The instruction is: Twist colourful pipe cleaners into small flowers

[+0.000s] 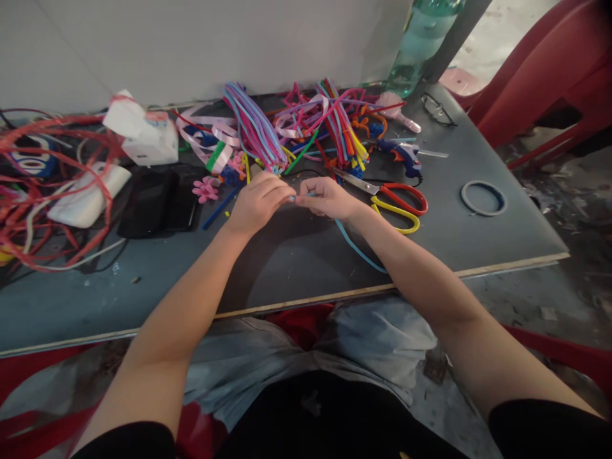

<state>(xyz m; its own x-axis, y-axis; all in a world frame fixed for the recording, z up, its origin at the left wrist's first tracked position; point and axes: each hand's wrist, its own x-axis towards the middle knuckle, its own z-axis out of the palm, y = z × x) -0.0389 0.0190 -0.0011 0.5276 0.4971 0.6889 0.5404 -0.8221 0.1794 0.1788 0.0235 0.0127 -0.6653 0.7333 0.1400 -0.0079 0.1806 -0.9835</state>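
A light blue pipe cleaner (356, 247) runs between my two hands, its long tail hanging past my right wrist toward the table's front edge. My left hand (261, 199) is closed, pinching one end. Close beside it, my right hand (325, 196) grips the same strand with thumb and fingers. Behind my left hand lies a bundle of purple, pink and blue pipe cleaners (253, 127). Scissors (401, 199) with red and yellow handles rest just right of my right hand. A pink pipe-cleaner flower (205, 189) lies left of my left hand.
A second, multicoloured bundle (342, 131) and a blue glue gun (404, 155) lie toward the back. At right is a grey ring (482, 197). Black phones (148, 203), a white power strip (90, 194) and tangled red string (29, 140) crowd the left. A green bottle (421, 48) stands behind.
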